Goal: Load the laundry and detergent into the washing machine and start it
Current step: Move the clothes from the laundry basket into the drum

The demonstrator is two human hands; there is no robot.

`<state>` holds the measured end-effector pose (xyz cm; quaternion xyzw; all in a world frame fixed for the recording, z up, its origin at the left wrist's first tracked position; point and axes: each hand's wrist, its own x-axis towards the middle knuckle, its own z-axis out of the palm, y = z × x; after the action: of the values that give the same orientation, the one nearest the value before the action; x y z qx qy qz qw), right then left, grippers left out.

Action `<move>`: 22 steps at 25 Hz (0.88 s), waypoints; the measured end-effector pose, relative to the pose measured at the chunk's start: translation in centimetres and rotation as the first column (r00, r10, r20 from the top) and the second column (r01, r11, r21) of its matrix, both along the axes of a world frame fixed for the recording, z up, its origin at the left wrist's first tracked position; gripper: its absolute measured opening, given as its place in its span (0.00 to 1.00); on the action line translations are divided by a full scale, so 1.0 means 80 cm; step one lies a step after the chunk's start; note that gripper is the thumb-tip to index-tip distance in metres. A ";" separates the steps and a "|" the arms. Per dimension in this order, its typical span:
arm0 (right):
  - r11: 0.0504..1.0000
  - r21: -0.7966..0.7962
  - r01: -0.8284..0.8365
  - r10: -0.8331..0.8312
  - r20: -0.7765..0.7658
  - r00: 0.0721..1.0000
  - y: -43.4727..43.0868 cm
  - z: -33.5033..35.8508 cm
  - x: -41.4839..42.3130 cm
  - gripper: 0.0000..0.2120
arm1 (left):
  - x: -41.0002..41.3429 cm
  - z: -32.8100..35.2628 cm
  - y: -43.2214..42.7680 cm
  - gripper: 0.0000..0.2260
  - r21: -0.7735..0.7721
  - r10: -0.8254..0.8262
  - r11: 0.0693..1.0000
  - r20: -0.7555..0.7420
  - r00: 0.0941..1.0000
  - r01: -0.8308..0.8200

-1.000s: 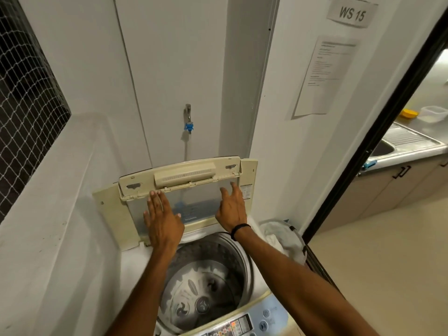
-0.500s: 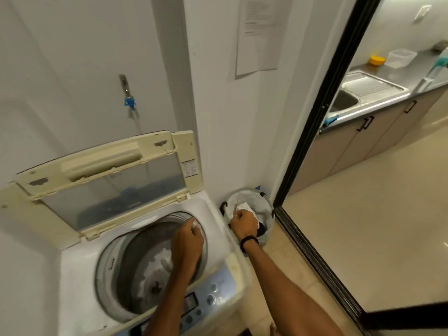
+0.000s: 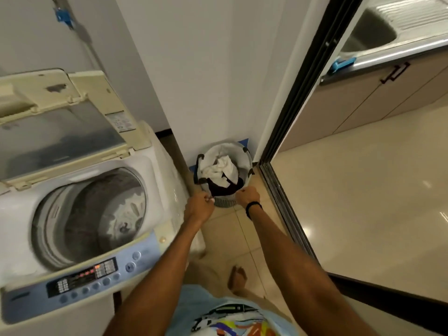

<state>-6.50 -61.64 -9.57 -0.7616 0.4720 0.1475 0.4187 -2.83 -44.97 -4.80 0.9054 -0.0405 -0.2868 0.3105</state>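
A white top-loading washing machine [image 3: 155, 170] stands at the left with its cream lid [image 3: 60, 112] folded up and the steel drum [image 3: 97, 214] showing no clothes. Its blue control panel [image 3: 80, 280] faces me. On the floor in the corner sits a round grey laundry basket [image 3: 224, 202] holding white laundry [image 3: 221, 168] and a dark garment [image 3: 221, 187]. My left hand [image 3: 198, 206] grips the basket's near rim on the left. My right hand [image 3: 247, 196], with a black wristband, grips the near rim on the right.
A white wall rises behind the basket. A dark sliding-door frame [image 3: 298, 98] and floor track run along the right, with a kitchen counter and steel sink [image 3: 378, 30] beyond. A tap with a blue fitting [image 3: 61, 15] is on the wall above the machine. My bare foot [image 3: 238, 278] is on the tiles.
Both hands left the raised lid and dropped to the basket on the floor, where they now grip its rim. My view swung right and down.
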 end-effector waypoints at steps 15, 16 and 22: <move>0.833 0.069 -0.550 0.545 -0.277 0.791 -0.141 -0.325 0.239 0.20 | 0.256 -0.349 -0.157 0.04 0.212 0.105 0.976 -0.218 0.970 -0.058; 0.828 0.088 -0.553 0.554 -0.279 0.784 -0.144 -0.354 0.251 0.21 | 0.263 -0.370 -0.163 0.08 0.202 0.145 0.974 -0.225 0.964 -0.099; 0.938 0.162 -0.308 0.342 -0.271 0.900 -0.169 -0.558 0.312 0.28 | 0.272 -0.507 -0.197 0.15 0.055 0.436 0.897 -0.255 0.863 -0.438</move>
<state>18.47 -75.18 -54.18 -0.7737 0.3862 0.3541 0.3562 18.91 -60.71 -45.35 0.8445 0.2061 -0.3257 0.3720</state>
